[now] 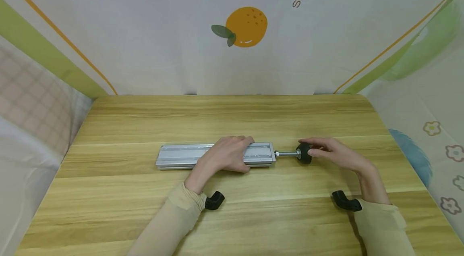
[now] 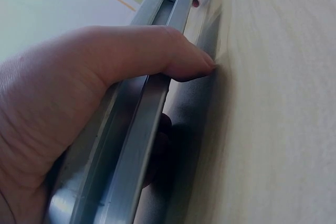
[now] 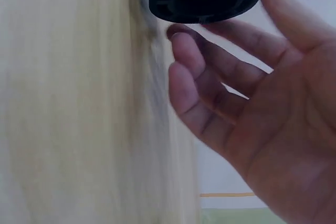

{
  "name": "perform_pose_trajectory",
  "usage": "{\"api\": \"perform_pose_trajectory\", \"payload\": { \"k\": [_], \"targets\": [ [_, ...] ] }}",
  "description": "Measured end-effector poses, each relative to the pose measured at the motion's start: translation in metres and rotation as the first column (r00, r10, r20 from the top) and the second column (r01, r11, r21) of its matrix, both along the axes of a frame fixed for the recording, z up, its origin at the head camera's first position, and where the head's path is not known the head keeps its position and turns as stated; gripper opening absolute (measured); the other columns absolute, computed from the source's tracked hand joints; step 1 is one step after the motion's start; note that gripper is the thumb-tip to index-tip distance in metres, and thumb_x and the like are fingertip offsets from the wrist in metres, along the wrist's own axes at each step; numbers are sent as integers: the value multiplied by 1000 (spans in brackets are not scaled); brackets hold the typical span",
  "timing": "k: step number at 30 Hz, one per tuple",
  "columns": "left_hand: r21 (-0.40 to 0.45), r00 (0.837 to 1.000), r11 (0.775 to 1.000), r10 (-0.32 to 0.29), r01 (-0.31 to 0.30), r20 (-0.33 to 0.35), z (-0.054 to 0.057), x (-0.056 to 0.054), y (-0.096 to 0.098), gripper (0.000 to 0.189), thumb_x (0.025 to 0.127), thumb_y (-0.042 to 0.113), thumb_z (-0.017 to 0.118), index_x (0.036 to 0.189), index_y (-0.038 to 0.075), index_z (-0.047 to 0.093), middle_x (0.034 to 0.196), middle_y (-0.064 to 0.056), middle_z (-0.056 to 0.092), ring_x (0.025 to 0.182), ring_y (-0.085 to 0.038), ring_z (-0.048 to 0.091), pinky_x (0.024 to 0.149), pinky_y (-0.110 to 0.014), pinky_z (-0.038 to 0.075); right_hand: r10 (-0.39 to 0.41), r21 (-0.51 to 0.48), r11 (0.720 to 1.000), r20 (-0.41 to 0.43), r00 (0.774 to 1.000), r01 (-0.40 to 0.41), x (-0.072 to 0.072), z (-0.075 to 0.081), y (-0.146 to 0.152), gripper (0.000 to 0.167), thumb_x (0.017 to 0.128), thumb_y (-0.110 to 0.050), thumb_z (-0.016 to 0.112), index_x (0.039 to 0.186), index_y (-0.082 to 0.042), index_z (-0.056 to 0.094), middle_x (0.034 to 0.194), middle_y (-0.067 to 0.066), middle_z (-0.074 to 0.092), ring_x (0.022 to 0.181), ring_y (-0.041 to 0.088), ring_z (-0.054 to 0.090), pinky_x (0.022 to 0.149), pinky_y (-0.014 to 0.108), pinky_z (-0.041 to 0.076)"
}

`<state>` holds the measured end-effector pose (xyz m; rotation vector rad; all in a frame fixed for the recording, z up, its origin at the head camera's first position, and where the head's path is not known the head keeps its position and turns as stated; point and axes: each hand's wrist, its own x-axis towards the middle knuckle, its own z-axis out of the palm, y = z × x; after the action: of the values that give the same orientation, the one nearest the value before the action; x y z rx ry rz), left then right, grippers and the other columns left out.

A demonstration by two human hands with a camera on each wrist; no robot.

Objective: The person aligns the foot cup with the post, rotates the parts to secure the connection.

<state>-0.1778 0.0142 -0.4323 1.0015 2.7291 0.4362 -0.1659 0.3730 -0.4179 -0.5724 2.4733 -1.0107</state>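
Head: left fingers (image 1: 245, 141) straddle metal bar (image 1: 185, 153); right fingers (image 1: 316, 141) pinch black foot (image 1: 303, 155).

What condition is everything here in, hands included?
Silver grooved metal bar: crosswise, gripped
Thin silver metal rod: extending from the bar's end
Round black foot: on the rod's end, pinched
Bare left hand: curled over the bar
Bare right hand: thumb and finger at the foot

A wood-grained surface (image 1: 275, 223) fills the lower frame; upper centre, a white backdrop (image 1: 145, 26) bears a printed orange (image 1: 248, 28).
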Motion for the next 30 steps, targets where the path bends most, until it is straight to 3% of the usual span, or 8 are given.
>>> {"api": "perform_pose_trajectory", "payload": {
  "k": [5, 9, 13, 19, 30],
  "targets": [
    [-3, 1000, 1000, 2, -2, 2, 0, 0, 1, 75, 74, 37, 82, 140, 13, 55, 121, -5, 72, 100, -18, 68, 89, -40, 57, -21, -115, 993, 31, 999, 25, -1, -3, -1, 66, 81, -15, 87, 137, -7, 53, 125, 15, 62, 101, 10, 62, 84, 28, 55],
    [-4, 1000, 1000, 1, -1, 3, 0, 0, 0, 75, 74, 37, 82, 140, 13, 55, 122, -5, 72, 101, -19, 68, 89, -40, 58, -39, -152, 987, 42, 998, 45, -3, -4, -4, 68, 73, -12, 92, 127, -6, 52, 114, 15, 62, 93, 14, 61, 80, 28, 54],
    [-1, 1000, 1000, -1, 1, 3, 0, 0, 0, 75, 74, 37, 81, 140, 13, 55, 123, -5, 72, 102, -19, 69, 89, -40, 58, -35, -126, 991, -17, 999, 33, -2, -4, -4, 57, 80, -13, 87, 127, -5, 56, 110, 13, 65, 93, 12, 62, 82, 26, 54],
    [4, 1000, 1000, -5, 5, -1, -1, 0, 0, 74, 74, 36, 81, 139, 13, 56, 121, -6, 72, 101, -19, 68, 88, -40, 58, -8, -53, 999, -25, 1000, 7, -1, -2, -1, 41, 100, -16, 65, 138, -2, 58, 111, 8, 67, 93, 6, 61, 83, 23, 52],
    [-2, 1000, 1000, -2, 2, -2, -1, 0, 0, 75, 74, 37, 81, 140, 13, 55, 123, -5, 72, 103, -20, 69, 88, -40, 58, 5, 16, 1000, -36, 999, -4, -1, 2, 0, 41, 105, -21, 58, 143, -5, 58, 131, 14, 67, 102, 3, 61, 86, 24, 53]
  ]
}}
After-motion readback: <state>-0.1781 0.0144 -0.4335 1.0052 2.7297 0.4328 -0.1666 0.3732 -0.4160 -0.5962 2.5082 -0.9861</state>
